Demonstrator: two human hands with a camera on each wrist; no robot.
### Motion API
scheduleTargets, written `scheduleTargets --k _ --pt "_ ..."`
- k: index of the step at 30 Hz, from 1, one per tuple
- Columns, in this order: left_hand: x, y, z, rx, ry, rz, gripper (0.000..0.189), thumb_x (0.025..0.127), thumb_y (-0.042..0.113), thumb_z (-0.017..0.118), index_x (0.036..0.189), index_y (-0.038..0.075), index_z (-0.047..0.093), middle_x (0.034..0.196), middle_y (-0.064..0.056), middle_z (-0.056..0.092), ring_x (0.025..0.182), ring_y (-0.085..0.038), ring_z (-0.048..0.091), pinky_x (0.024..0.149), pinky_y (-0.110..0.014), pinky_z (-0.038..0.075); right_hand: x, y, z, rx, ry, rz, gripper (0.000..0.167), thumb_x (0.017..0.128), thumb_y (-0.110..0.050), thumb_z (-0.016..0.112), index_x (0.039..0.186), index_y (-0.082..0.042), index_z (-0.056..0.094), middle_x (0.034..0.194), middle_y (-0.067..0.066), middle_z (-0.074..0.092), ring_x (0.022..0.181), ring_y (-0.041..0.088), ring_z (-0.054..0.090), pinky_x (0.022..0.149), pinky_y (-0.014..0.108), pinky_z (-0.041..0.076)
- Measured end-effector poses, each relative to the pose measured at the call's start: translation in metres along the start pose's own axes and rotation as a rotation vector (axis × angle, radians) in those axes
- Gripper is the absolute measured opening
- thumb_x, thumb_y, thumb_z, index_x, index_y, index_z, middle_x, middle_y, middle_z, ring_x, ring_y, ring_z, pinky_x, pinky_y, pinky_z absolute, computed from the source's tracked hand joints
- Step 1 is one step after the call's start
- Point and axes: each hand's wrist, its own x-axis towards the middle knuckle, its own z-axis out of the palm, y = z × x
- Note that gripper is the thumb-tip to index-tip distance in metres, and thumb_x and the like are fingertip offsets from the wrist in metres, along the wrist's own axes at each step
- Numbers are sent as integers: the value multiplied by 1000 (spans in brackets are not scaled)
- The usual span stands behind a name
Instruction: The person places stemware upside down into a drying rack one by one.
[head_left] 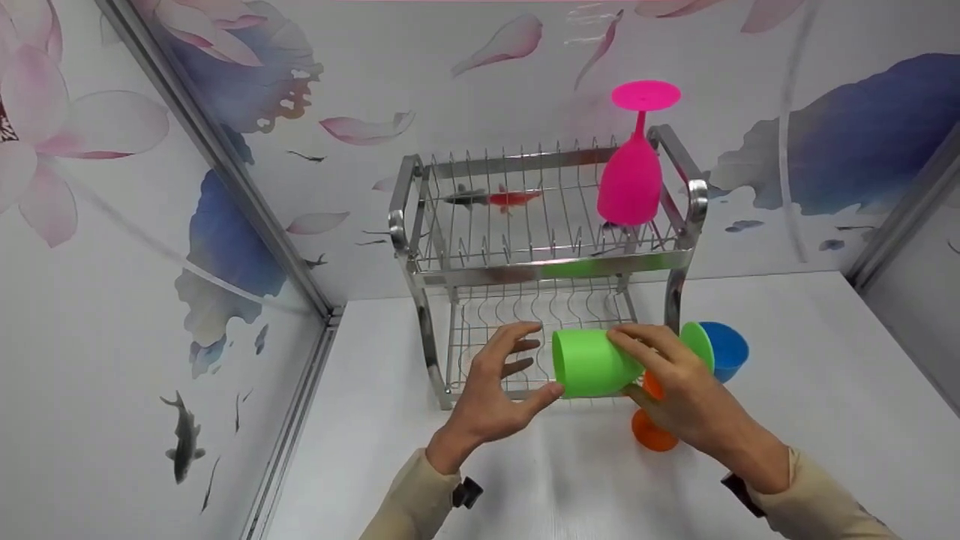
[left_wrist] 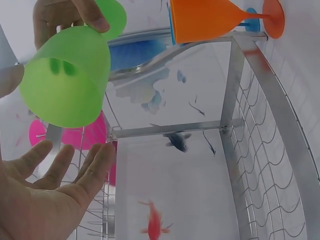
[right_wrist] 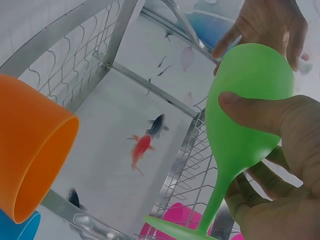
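My right hand (head_left: 694, 394) grips a green plastic goblet (head_left: 589, 365) by its bowl. The goblet lies sideways in the air in front of the dish rack's lower tier, its mouth facing left and its foot on the right. In the right wrist view, the thumb presses the bowl's side while the other fingers go round behind it near the stem. My left hand (head_left: 484, 397) is beside the goblet's mouth with fingers spread and loosely bent. Its thumb tip is right at the rim, and the fingers stand apart from the cup in the left wrist view.
A two-tier metal dish rack (head_left: 487, 277) stands against the back wall. On its upper tier, at the right, a pink goblet (head_left: 630, 187) stands upside down. An orange goblet (head_left: 655, 431) and a blue goblet (head_left: 729, 351) are right of the rack, partly hidden by my right hand.
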Motion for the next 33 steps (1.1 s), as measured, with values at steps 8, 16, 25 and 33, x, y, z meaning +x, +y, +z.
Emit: scheduleTargets --k 8,16,25,33 --pt "1 0 3 0 -20 37 71 93 35 81 154 20 49 150 -7 56 133 -27 64 100 -33 62 2 -4 3 14 -2 9 96 61 9 100 148 -10 62 143 14 61 131 38 62 93 49 65" --pt "2 0 6 -53 -20 72 68 94 31 81 153 18 49 146 -8 56 129 -25 67 96 -30 64 4 -9 6 11 -8 18 95 63 6 100 148 -11 62 143 14 62 132 38 62 95 49 64" --pt "2 -1 5 -49 -17 65 65 94 30 81 151 18 51 143 -7 57 126 -24 67 93 -29 64 4 -10 8 5 -15 17 96 64 6 99 150 -12 60 144 13 62 133 38 62 94 48 65" --pt "1 -1 1 -65 -10 63 63 93 28 79 149 17 52 142 -8 58 124 -25 68 91 -33 66 -2 -15 -1 -42 56 -63 93 60 7 101 144 -8 65 142 14 63 129 33 64 92 44 65"
